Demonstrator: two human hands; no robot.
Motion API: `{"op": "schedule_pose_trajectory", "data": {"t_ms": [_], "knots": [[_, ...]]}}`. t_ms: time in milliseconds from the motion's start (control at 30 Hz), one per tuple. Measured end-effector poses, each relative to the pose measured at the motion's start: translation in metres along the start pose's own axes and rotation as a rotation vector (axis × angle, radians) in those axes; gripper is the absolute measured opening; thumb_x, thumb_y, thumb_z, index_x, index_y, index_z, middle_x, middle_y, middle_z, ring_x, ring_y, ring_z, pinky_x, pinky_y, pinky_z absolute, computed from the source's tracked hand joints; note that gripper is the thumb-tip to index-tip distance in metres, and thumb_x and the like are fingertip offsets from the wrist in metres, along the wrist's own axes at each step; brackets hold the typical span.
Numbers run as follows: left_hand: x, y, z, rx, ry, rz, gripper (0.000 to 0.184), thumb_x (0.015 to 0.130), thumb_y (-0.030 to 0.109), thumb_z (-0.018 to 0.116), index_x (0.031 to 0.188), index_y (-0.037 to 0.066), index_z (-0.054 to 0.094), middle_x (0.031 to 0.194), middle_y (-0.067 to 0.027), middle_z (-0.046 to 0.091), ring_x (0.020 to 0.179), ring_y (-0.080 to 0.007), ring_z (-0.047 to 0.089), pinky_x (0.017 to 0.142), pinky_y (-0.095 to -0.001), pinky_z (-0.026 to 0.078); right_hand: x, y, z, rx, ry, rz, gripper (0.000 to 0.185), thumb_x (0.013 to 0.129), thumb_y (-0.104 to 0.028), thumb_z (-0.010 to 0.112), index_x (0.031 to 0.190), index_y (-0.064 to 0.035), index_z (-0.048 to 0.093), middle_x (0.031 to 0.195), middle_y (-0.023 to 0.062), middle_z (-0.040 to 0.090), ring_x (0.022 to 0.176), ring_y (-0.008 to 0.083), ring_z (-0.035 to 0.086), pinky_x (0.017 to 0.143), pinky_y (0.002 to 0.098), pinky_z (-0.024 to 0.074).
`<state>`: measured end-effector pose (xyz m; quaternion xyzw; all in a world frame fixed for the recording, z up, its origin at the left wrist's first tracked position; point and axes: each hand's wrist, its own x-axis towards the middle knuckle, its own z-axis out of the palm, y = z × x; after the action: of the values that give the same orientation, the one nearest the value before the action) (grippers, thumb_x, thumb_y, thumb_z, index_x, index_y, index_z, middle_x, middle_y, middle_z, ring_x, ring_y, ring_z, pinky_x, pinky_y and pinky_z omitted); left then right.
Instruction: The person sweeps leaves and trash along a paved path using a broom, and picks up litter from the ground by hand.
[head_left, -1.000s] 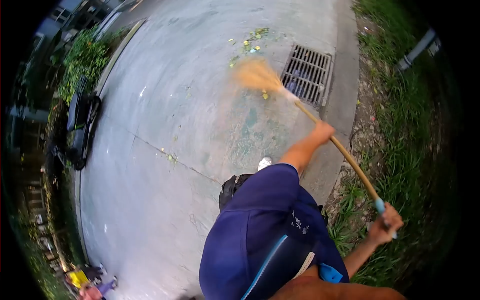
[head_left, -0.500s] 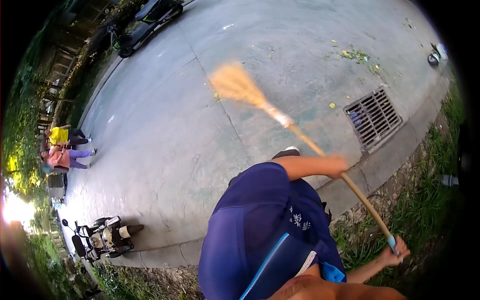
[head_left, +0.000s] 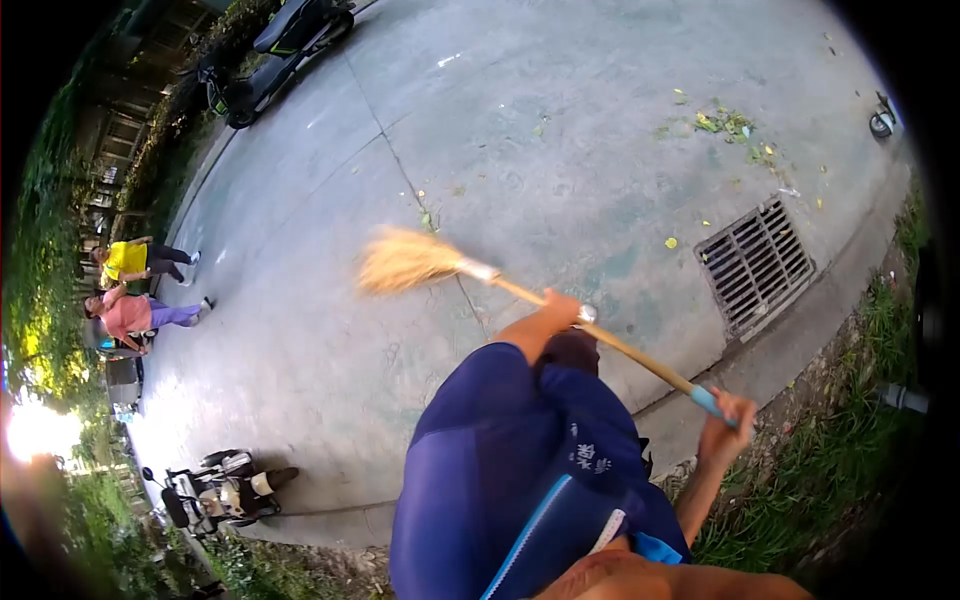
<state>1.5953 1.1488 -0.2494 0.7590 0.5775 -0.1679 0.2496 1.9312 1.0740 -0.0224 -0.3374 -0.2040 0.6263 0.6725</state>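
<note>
A long broom with a straw head, slightly blurred, and a wooden handle slants over the concrete ground. My left hand is wrapped round the handle's middle, below the pale binding. At the handle's end, by the light-blue sleeve, my right hand is closed round it. Small green leaves lie just beyond the broom head. A larger scatter of green and yellow leaves is at the upper right, above a metal drain grate.
A dark scooter stands at the upper left, a motorcycle at the lower left. Two people, one in a yellow top and one in pink, are at the left. Grass and a kerb border the right side.
The broom head has swung left and down in the view. Both hands have moved left with the handle. The two people at the left have shifted slightly.
</note>
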Motion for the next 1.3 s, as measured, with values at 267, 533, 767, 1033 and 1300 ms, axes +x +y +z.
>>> {"op": "schedule_pose_trajectory", "data": {"t_ms": [267, 533, 767, 1033, 1300], "knots": [[0.171, 0.133, -0.143, 0.219, 0.378, 0.493, 0.011, 0.056, 0.015, 0.065, 0.067, 0.017, 0.064, 0.068, -0.0028, 0.060, 0.066, -0.0222, 0.058, 0.064, -0.0465, 0.040, -0.024, -0.052, 0.061, -0.188, 0.330, -0.449, 0.035, 0.093, -0.029, 0.035, 0.062, -0.0122, 0.032, 0.064, 0.0015, 0.033, 0.069, 0.0166, 0.038, 0.100, 0.0463, 0.0251], [0.197, 0.252, -0.262, 0.145, 0.515, 0.858, 0.009, 0.064, 0.025, 0.061, 0.063, 0.017, 0.064, 0.062, -0.0012, 0.061, 0.066, -0.0207, 0.060, 0.066, -0.0417, 0.036, 0.002, -0.144, 0.026, 0.036, 0.391, -0.955, 0.044, 0.086, -0.036, 0.044, 0.048, -0.0169, 0.036, 0.043, -0.0036, 0.035, 0.041, 0.0115, 0.039, 0.046, 0.0278, 0.0353], [0.167, 0.196, -0.193, 0.035, 0.222, 0.861, 0.011, 0.066, 0.027, 0.061, 0.065, 0.016, 0.063, 0.061, -0.0038, 0.059, 0.066, -0.0224, 0.060, 0.061, -0.0435, 0.037, 0.046, -0.164, -0.095, 0.167, 0.414, -0.650, 0.049, 0.087, -0.038, 0.040, 0.045, -0.0194, 0.025, 0.039, -0.0061, 0.023, 0.036, 0.0101, 0.028, 0.047, 0.0266, 0.0279], [0.132, -0.103, -0.178, 0.045, 0.022, 0.028, 0.013, 0.069, 0.020, 0.061, 0.081, 0.016, 0.065, 0.079, -0.0047, 0.064, 0.077, -0.0226, 0.061, 0.067, -0.0435, 0.038, 0.248, 0.033, 0.026, 0.013, -0.077, 0.048, 0.029, 0.090, -0.018, 0.041, 0.063, -0.0096, 0.034, 0.060, 0.0026, 0.034, 0.060, 0.0159, 0.037, 0.088, 0.0410, 0.0351], [0.062, -0.413, -0.188, 0.065, 0.080, -0.645, 0.015, 0.073, 0.022, 0.061, 0.088, 0.018, 0.062, 0.091, -0.0005, 0.062, 0.092, -0.0190, 0.056, 0.080, -0.0525, 0.034, 0.312, 0.240, 0.295, -0.535, -0.679, 0.335, 0.016, 0.080, -0.018, 0.052, 0.076, -0.0034, 0.052, 0.088, 0.0101, 0.055, 0.096, 0.0245, 0.050, 0.093, 0.0399, 0.0309]]}}
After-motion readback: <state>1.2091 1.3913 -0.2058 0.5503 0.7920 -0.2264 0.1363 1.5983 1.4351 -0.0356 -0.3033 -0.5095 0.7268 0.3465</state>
